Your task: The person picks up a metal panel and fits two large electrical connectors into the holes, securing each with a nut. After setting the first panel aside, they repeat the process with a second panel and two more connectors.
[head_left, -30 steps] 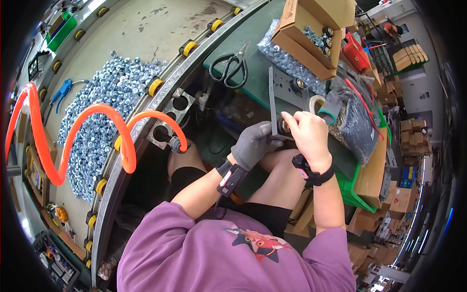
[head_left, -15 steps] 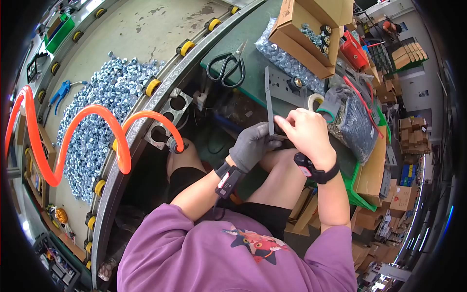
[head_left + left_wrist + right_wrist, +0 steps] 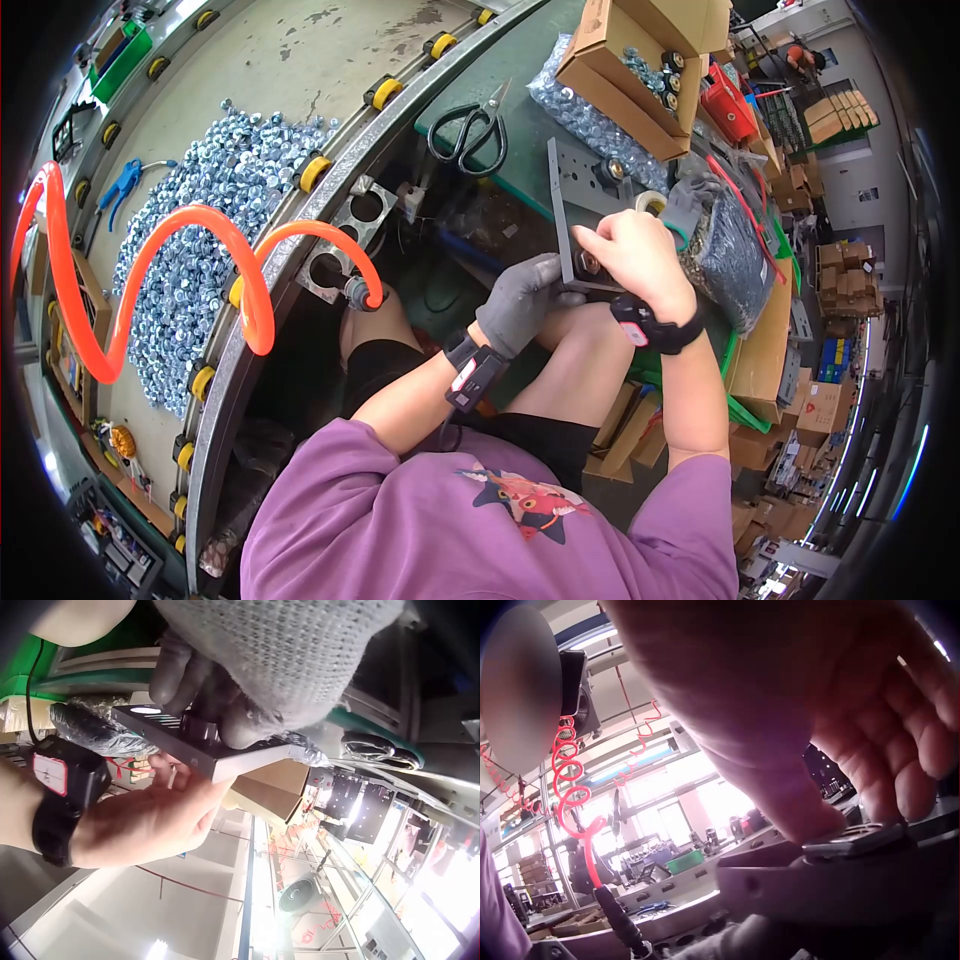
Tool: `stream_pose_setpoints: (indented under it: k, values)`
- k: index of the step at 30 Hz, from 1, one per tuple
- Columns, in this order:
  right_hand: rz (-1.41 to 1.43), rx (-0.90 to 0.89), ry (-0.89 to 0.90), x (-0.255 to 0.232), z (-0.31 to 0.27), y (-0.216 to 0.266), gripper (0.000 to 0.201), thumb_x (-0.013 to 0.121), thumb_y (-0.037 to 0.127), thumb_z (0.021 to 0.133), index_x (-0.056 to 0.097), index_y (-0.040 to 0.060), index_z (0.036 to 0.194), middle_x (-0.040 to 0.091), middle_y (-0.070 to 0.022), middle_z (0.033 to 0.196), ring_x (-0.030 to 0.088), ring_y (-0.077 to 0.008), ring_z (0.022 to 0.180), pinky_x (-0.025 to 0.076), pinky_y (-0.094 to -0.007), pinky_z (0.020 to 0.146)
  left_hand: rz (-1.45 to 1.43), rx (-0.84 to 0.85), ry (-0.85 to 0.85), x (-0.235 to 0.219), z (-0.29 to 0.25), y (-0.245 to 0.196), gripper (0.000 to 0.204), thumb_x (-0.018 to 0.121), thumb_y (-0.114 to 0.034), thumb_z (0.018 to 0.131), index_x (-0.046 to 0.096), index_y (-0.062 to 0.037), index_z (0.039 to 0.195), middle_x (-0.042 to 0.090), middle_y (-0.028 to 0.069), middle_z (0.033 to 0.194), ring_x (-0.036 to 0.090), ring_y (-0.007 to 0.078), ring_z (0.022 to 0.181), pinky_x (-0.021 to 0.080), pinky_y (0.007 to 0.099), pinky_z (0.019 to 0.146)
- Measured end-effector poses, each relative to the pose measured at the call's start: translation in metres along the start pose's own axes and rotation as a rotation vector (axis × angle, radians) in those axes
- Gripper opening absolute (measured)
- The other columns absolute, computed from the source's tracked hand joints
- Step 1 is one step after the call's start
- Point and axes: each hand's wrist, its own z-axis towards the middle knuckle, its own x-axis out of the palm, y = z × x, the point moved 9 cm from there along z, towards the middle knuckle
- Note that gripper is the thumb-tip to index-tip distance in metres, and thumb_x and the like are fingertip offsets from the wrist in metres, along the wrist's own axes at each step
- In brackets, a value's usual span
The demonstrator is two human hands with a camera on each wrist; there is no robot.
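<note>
A grey metal plate with a bent-up edge (image 3: 562, 215) lies over the person's knees, tilted, with rows of holes in its face. The left hand (image 3: 517, 305), in a grey knit glove, grips its near end; in the left wrist view those gloved fingers also surround a black round stub (image 3: 201, 727) on the plate's underside. The bare right hand (image 3: 640, 255) is at the same end, thumb and fingertips pinching a flat hex nut (image 3: 855, 844) that sits against the plate. Farther up the plate stands another round black-and-metal fitting (image 3: 610, 172).
Black-handled scissors (image 3: 467, 140) lie on the green table beside a bag of metal parts (image 3: 560, 95) and an open cardboard box (image 3: 615, 75). A coiled orange hose (image 3: 215, 220) hangs at left before a heap of metal pieces (image 3: 200, 250). A grey glove (image 3: 685, 205) lies right.
The right hand's fingers stay at the plate's near end, with the hand and wrist turned and shifted slightly right. The plate tips a little. The left hand keeps its grip.
</note>
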Motion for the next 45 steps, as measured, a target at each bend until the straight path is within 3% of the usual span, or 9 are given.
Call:
stream_pose_setpoints:
  k: [6, 11, 15, 22, 30, 34, 38, 40, 45]
  values:
    - [-0.037, -0.004, -0.046, -0.005, -0.017, 0.008, 0.04, 0.066, 0.043, 0.077, 0.072, 0.003, 0.08, 0.067, -0.0154, 0.071, 0.067, -0.0305, 0.071, 0.052, -0.0375, 0.069, -0.105, -0.051, 0.044, 0.005, 0.002, -0.007, 0.032, 0.047, -0.02, 0.096, 0.059, 0.0, 0.118, 0.063, 0.0059, 0.106, 0.059, 0.0131, 0.092, 0.048, 0.0273, 0.08]
    - [0.325, -0.3, 0.001, 0.001, -0.015, 0.018, 0.039, 0.069, 0.036, 0.076, 0.069, -0.0018, 0.087, 0.068, -0.0166, 0.081, 0.067, -0.0293, 0.077, 0.052, -0.0362, 0.072, -0.124, -0.069, -0.014, -0.01, 0.0, 0.003, 0.039, 0.047, -0.023, 0.097, 0.054, 0.0044, 0.123, 0.062, 0.0109, 0.112, 0.06, 0.0195, 0.099, 0.048, 0.0328, 0.085]
    - [0.157, -0.023, -0.05, -0.004, -0.014, 0.003, 0.034, 0.071, 0.031, 0.073, 0.069, -0.0005, 0.086, 0.066, -0.0157, 0.084, 0.065, -0.0274, 0.077, 0.051, -0.036, 0.07, -0.129, -0.053, 0.005, 0.004, -0.002, -0.008, 0.038, 0.048, -0.023, 0.096, 0.055, 0.004, 0.123, 0.062, 0.0107, 0.111, 0.06, 0.0192, 0.1, 0.048, 0.032, 0.084]
    - [0.384, -0.216, -0.005, -0.003, -0.013, 0.012, 0.036, 0.074, 0.03, 0.074, 0.071, 0.0001, 0.094, 0.066, -0.0156, 0.093, 0.064, -0.0259, 0.077, 0.051, -0.0359, 0.073, -0.111, -0.033, 0.007, -0.002, -0.002, -0.005, 0.04, 0.049, -0.027, 0.096, 0.055, 0.0026, 0.122, 0.062, 0.01, 0.113, 0.059, 0.0183, 0.099, 0.047, 0.0314, 0.085]
    - [0.312, -0.054, -0.069, -0.016, -0.027, 0.011, 0.044, 0.063, 0.045, 0.089, 0.072, 0.0033, 0.08, 0.064, -0.0102, 0.082, 0.063, -0.0262, 0.072, 0.049, -0.0356, 0.067, -0.151, -0.032, 0.04, 0.003, 0.001, -0.008, 0.03, 0.046, -0.022, 0.098, 0.06, -0.0024, 0.116, 0.065, 0.0059, 0.106, 0.059, 0.0123, 0.089, 0.047, 0.0279, 0.08]
    - [0.314, -0.374, -0.404, -0.021, -0.033, 0.022, 0.051, 0.053, 0.047, 0.095, 0.07, 0.0034, 0.075, 0.063, -0.0099, 0.078, 0.061, -0.0313, 0.075, 0.047, -0.0356, 0.07, -0.177, -0.04, 0.035, 0.005, 0.001, -0.009, 0.032, 0.045, -0.023, 0.098, 0.059, -0.0033, 0.118, 0.064, 0.0054, 0.109, 0.059, 0.0127, 0.094, 0.046, 0.0283, 0.083]
    - [0.471, -0.215, -0.285, -0.021, -0.034, 0.008, 0.051, 0.049, 0.041, 0.099, 0.069, -0.0039, 0.085, 0.066, -0.0114, 0.083, 0.062, -0.0245, 0.083, 0.047, -0.0312, 0.078, -0.133, -0.057, 0.02, 0.0, -0.001, -0.008, 0.032, 0.045, -0.023, 0.098, 0.058, -0.0038, 0.119, 0.064, 0.0043, 0.109, 0.058, 0.0127, 0.096, 0.046, 0.0285, 0.085]
    - [0.333, -0.312, -0.473, -0.025, -0.037, 0.013, 0.055, 0.049, 0.043, 0.099, 0.068, -0.005, 0.081, 0.068, -0.0111, 0.083, 0.063, -0.0218, 0.082, 0.046, -0.0304, 0.078, -0.16, -0.049, 0.022, -0.007, 0.001, -0.004, 0.037, 0.046, -0.027, 0.097, 0.055, -0.002, 0.123, 0.062, 0.0065, 0.114, 0.057, 0.0158, 0.1, 0.045, 0.0308, 0.087]
    - [0.613, -0.139, -0.337, -0.025, -0.009, -0.019, 0.044, 0.058, 0.04, 0.092, 0.07, -0.0001, 0.083, 0.065, -0.0101, 0.066, 0.06, -0.0135, 0.062, 0.046, -0.0286, 0.065, -0.185, -0.04, 0.032, -0.005, 0.008, -0.021, 0.039, 0.046, -0.027, 0.096, 0.052, -0.0025, 0.126, 0.058, 0.0088, 0.122, 0.054, 0.0197, 0.111, 0.045, 0.0342, 0.091]
